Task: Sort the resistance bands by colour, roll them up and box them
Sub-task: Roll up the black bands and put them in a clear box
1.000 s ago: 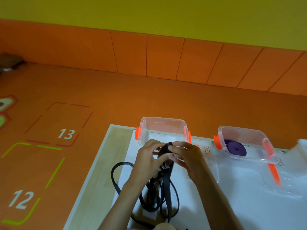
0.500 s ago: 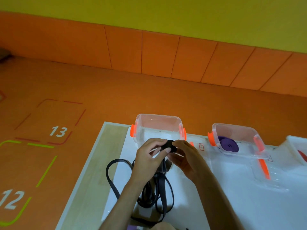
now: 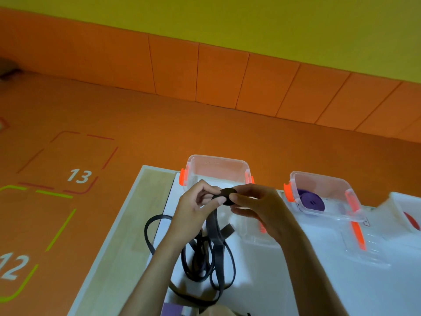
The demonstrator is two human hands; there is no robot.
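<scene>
The left hand (image 3: 193, 215) and right hand (image 3: 262, 208) each pinch the rolled-up end of the black band (image 3: 227, 196), held above the table (image 3: 273, 281); the rest hangs into loose loops on the white top; just behind stands a clear box (image 3: 216, 157); to its right, a second box (image 3: 319, 176) holds a purple roll (image 3: 312, 202).

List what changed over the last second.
The black roll, pinched by the left hand and right hand, has been wound rounder. Its loose tail still trails on the table; the purple roll stays in its box.
</scene>
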